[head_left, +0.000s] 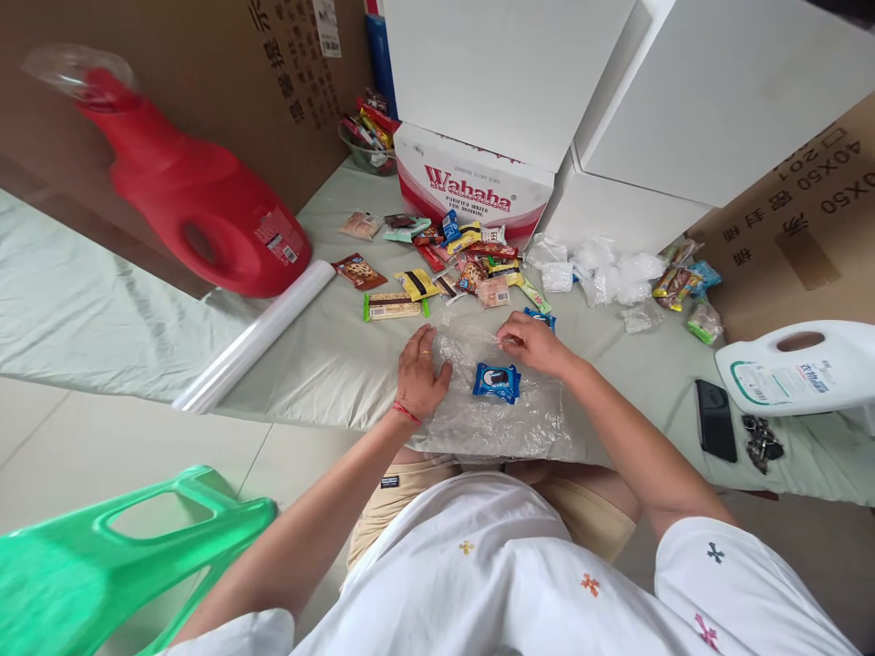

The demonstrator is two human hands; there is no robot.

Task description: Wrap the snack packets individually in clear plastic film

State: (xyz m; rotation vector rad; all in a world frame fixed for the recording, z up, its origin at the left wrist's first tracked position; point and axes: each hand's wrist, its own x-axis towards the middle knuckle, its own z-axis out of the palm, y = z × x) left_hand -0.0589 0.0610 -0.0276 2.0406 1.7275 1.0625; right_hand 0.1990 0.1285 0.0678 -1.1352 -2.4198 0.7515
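Observation:
A clear plastic sheet or bag (492, 426) lies crumpled on the cloth-covered surface in front of me. On it rests a blue cookie packet (497, 382), with part of a second blue packet showing beneath. My left hand (420, 375) lies flat at the plastic's left edge, fingers stretched out. At the upper right of the plastic, my right hand (531, 343) pinches its edge between thumb and fingers. Just behind that hand, another blue packet (540, 319) is partly hidden. Beyond my hands spreads a pile of wrapped snacks (471, 275), with a green-edged wafer bar (395, 306) nearest my left hand.
Crumpled clear plastic pieces (619, 273) and more snacks (680, 284) lie right of the pile. A Wahaha carton (471, 187) stands behind. Left are a red jug (205, 205) and a plastic roll (256, 335); right, a white jug (807, 369), phone (715, 420) and keys (761, 444).

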